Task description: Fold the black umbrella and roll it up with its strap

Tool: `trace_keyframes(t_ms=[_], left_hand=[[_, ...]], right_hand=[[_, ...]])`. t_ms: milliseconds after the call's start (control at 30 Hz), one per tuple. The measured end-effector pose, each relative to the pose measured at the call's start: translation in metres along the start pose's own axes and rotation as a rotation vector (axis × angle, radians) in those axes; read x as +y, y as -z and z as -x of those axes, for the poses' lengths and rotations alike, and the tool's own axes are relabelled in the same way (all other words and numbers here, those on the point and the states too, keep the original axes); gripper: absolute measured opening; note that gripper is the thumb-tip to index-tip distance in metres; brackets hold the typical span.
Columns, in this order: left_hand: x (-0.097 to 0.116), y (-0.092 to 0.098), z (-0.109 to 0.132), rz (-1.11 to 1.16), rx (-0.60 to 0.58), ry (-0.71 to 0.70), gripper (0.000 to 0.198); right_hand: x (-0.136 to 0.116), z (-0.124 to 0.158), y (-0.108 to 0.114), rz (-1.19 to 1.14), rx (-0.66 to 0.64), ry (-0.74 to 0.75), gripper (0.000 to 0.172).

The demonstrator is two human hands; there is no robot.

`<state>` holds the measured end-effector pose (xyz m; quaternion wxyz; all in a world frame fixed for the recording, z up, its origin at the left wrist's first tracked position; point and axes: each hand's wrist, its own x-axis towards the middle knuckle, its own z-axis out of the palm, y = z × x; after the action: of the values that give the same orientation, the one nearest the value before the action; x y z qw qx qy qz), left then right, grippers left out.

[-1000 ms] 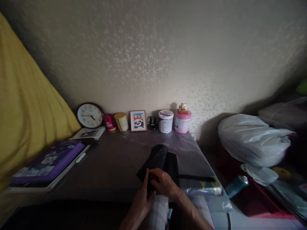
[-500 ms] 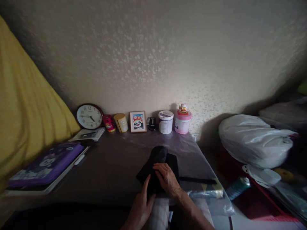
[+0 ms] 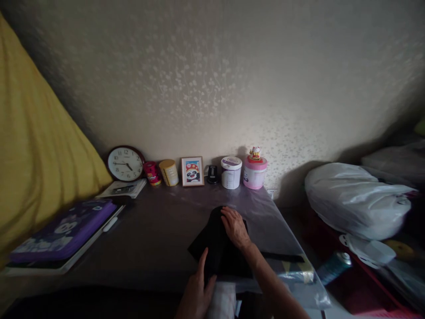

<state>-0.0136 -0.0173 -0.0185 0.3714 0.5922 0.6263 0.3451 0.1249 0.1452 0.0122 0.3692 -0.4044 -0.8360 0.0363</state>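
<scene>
Black cloth [image 3: 212,243]: looks light and floppy, take it by the edges

It lies on the table [image 3: 159,230], by the front edge, closer to the front right corner than the left. My right hand [image 3: 235,227] is palm down on its far end, fingers lightly bent and close together, not clenched on anything. My left hand [image 3: 198,288] is at the near end, thumb and forefinger parted; can't tell whether the fingers underneath grip it. Probably soft, thin, nothing to break; folds likely slump if lifted from one point. Table cover is shiny, so I'd expect sliding. Best hold: pinch the left corner and the rounded far end, flat palm to steady.
</scene>
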Motion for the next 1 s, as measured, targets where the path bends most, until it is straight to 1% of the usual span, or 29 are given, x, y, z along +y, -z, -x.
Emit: trace_keyframes(t_ms=[33,100,167,233,300,333,400,433,500,600,700,867,1000], left_hand=[[-0.001,-0.001,0.000,0.005,0.005,-0.006,0.063],[-0.004,-0.003,-0.001,0.017,0.017,-0.009,0.063],[-0.004,-0.003,-0.002,0.022,0.025,-0.007,0.063],[-0.002,-0.002,-0.002,0.020,0.027,-0.005,0.064],[0.000,0.000,-0.001,0.024,0.022,-0.002,0.064],[0.001,0.001,-0.001,0.029,0.020,0.005,0.065],[0.003,0.003,0.000,0.045,0.023,0.013,0.065],[0.004,0.003,0.000,0.054,0.024,0.021,0.066],[0.006,0.003,0.001,0.076,0.009,0.062,0.066],[0.012,0.003,0.004,0.099,-0.029,0.187,0.067],[0.017,0.002,0.005,0.089,-0.019,0.263,0.067],[0.021,0.006,0.006,0.160,-0.023,0.265,0.068],[0.021,0.011,0.007,0.252,-0.013,0.278,0.070]], right_hand=[[-0.007,0.005,0.001,-0.045,-0.008,0.057,0.027],[-0.019,0.013,0.001,-0.112,-0.095,0.162,0.025],[-0.023,0.017,-0.002,-0.133,-0.138,0.164,0.025],[-0.016,0.014,-0.007,-0.131,-0.109,0.072,0.026],[0.000,0.006,-0.009,-0.152,-0.042,-0.077,0.028],[0.009,0.003,-0.008,-0.188,-0.004,-0.178,0.028],[0.027,0.003,-0.002,-0.268,0.061,-0.401,0.029],[0.035,0.006,0.002,-0.292,0.085,-0.490,0.030],[0.048,0.018,0.013,-0.309,0.113,-0.603,0.033],[0.058,0.043,0.024,-0.333,0.131,-0.712,0.035],[0.060,0.059,0.026,-0.382,0.125,-0.783,0.034],[0.057,0.064,0.023,-0.478,0.106,-0.833,0.035],[0.053,0.063,0.029,-0.540,0.070,-0.834,0.035]])
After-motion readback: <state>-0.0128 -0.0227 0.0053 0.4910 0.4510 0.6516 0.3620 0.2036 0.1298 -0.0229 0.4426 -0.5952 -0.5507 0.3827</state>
